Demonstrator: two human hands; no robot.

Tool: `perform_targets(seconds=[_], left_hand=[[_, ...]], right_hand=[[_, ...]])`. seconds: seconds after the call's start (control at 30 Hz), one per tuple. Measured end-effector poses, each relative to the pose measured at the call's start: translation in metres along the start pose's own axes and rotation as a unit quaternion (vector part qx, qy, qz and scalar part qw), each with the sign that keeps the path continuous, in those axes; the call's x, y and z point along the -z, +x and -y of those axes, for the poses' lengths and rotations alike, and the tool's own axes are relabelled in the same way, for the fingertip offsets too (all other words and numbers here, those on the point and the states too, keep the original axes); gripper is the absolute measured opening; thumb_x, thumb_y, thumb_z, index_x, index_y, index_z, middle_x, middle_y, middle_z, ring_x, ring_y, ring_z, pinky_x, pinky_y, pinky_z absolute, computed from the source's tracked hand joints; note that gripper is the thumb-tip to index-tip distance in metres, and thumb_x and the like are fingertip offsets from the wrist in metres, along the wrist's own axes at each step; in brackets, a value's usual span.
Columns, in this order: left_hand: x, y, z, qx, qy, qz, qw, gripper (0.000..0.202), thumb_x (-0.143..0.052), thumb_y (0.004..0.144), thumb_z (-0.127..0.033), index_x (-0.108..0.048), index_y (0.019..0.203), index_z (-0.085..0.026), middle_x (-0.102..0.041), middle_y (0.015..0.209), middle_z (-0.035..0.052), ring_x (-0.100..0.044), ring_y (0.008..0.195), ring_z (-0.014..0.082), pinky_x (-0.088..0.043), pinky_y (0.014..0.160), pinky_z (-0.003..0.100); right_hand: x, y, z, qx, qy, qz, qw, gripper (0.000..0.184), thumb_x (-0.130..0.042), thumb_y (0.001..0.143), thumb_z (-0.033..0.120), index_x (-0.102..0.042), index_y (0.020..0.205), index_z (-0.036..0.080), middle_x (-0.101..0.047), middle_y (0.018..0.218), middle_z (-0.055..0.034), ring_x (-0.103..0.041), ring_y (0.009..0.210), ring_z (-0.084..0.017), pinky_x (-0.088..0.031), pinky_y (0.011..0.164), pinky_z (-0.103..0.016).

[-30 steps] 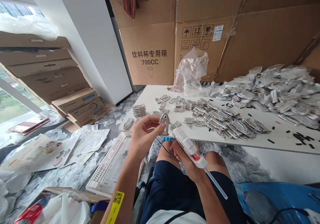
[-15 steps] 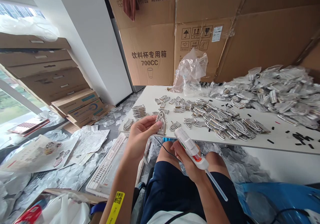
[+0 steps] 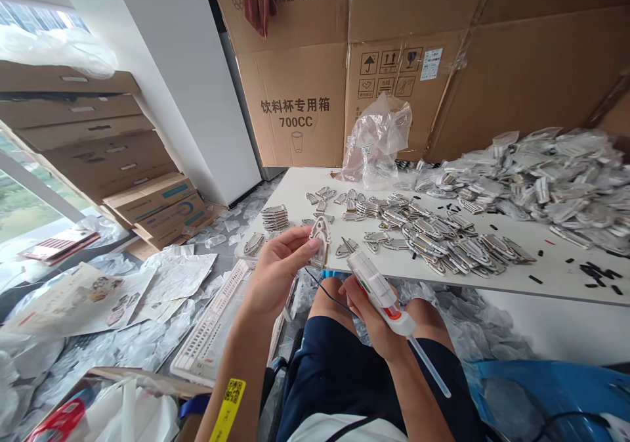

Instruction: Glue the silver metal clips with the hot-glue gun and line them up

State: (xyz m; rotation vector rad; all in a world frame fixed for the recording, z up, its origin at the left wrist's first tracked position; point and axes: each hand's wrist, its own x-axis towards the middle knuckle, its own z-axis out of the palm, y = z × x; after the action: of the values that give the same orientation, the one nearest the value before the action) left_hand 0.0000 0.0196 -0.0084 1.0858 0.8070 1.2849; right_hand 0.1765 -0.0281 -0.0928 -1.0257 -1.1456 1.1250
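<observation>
Between the thumb and fingers of my left hand (image 3: 283, 261) is a small pale, arch-shaped plastic piece (image 3: 321, 240), held upright above the table's front edge. My right hand (image 3: 371, 314) is wrapped round a white hot glue gun (image 3: 377, 291), with a clear glue stick (image 3: 430, 366) sticking out of its back end. The gun's nozzle points up and left, a short way from the held piece. A similar piece (image 3: 346, 248) lies on the table just behind the nozzle. Left of that stands a neat stack of such pieces (image 3: 275, 218).
A heap of loose pieces (image 3: 443, 235) covers the middle of the white table (image 3: 310, 180). Bagged pieces (image 3: 551, 173) pile up at the right, with small black strips (image 3: 598, 273) in front. Cardboard boxes (image 3: 295, 67) rise behind. Plastic wrappers litter the floor around a white crate (image 3: 211, 327).
My left hand has turned the held piece slightly, so it shows more edge-on. The glue gun has shifted a little to the right and down in view; both grips stay the same.
</observation>
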Motion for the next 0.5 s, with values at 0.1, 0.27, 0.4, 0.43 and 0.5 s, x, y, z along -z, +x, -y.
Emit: perform_targets(seconds=[0.1, 0.27, 0.4, 0.43, 0.5], left_hand=[[-0.001, 0.0, -0.002, 0.005, -0.018, 0.013, 1.0, 0.025, -0.095, 0.084, -0.034, -0.086, 0.104, -0.02, -0.084, 0.099, 0.0056, -0.074, 0.09, 0.0156, -0.059, 0.083, 0.023], [0.001, -0.001, -0.004, 0.021, -0.043, 0.023, 0.999, 0.025, -0.093, 0.086, -0.034, -0.086, 0.106, -0.021, -0.083, 0.102, 0.006, -0.073, 0.092, 0.0168, -0.058, 0.083, 0.024], [0.003, -0.002, -0.003, 0.022, -0.044, 0.036, 0.998, 0.025, -0.09, 0.089, -0.034, -0.086, 0.11, -0.022, -0.083, 0.108, 0.0066, -0.073, 0.095, 0.0174, -0.057, 0.087, 0.025], [0.003, -0.002, -0.003, 0.02, -0.042, 0.04, 0.998, 0.024, -0.09, 0.089, -0.034, -0.086, 0.11, -0.022, -0.083, 0.108, 0.0066, -0.073, 0.095, 0.0174, -0.057, 0.087, 0.025], [0.003, -0.002, -0.003, 0.016, -0.039, 0.046, 0.998, 0.023, -0.089, 0.09, -0.035, -0.086, 0.11, -0.023, -0.082, 0.109, 0.0064, -0.072, 0.095, 0.0171, -0.056, 0.086, 0.025]], right_hand=[[0.0, 0.001, -0.002, 0.003, 0.005, -0.002, 1.0, 0.047, -0.074, 0.097, 0.064, -0.076, 0.084, 0.019, -0.06, 0.068, -0.0002, -0.046, 0.058, -0.013, -0.037, 0.054, -0.03], [0.001, 0.004, -0.006, -0.001, 0.0, -0.012, 1.0, 0.047, -0.073, 0.097, 0.065, -0.076, 0.084, 0.02, -0.057, 0.065, 0.0017, -0.042, 0.055, -0.012, -0.035, 0.053, -0.029], [0.001, 0.006, -0.009, 0.005, 0.006, -0.032, 0.999, 0.047, -0.073, 0.097, 0.065, -0.076, 0.085, 0.019, -0.054, 0.064, 0.0025, -0.04, 0.054, -0.011, -0.035, 0.052, -0.028], [0.001, 0.007, -0.01, 0.009, 0.007, -0.039, 0.999, 0.047, -0.073, 0.098, 0.064, -0.076, 0.085, 0.019, -0.053, 0.063, 0.0028, -0.039, 0.053, -0.01, -0.035, 0.052, -0.028], [0.001, 0.009, -0.013, 0.014, 0.02, -0.051, 0.998, 0.046, -0.073, 0.099, 0.063, -0.075, 0.085, 0.019, -0.053, 0.062, 0.0034, -0.038, 0.052, -0.009, -0.035, 0.052, -0.027]])
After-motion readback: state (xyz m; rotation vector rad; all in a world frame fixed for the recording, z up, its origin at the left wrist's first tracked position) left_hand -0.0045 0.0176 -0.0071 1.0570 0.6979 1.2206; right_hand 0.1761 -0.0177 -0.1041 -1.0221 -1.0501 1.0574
